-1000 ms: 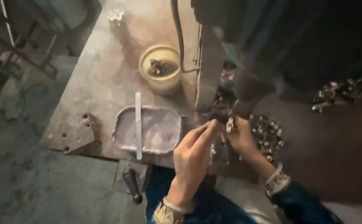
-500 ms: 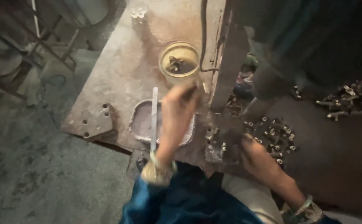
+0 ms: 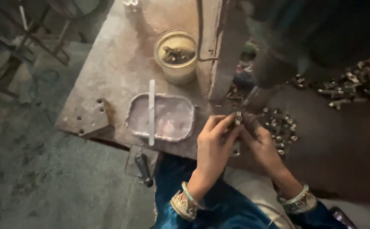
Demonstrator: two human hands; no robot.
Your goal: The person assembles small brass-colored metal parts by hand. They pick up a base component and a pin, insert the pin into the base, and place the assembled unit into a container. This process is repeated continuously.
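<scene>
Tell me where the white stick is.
In the head view, the white stick lies across the shallow tray, left of both hands, below the round yellow tub.

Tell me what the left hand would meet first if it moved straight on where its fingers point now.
The left hand points up and right, at the small metal piece pinched at its fingertips. Past that lies the dark machine base, though depth is unclear.

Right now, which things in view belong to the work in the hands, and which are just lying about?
In use:
- left hand and right hand, fingers together on a small metal part
- heap of small metal parts beside the right hand

Lying about:
- shallow tray with a white stick across it
- round tub
- second parts heap
- dark handle
</scene>
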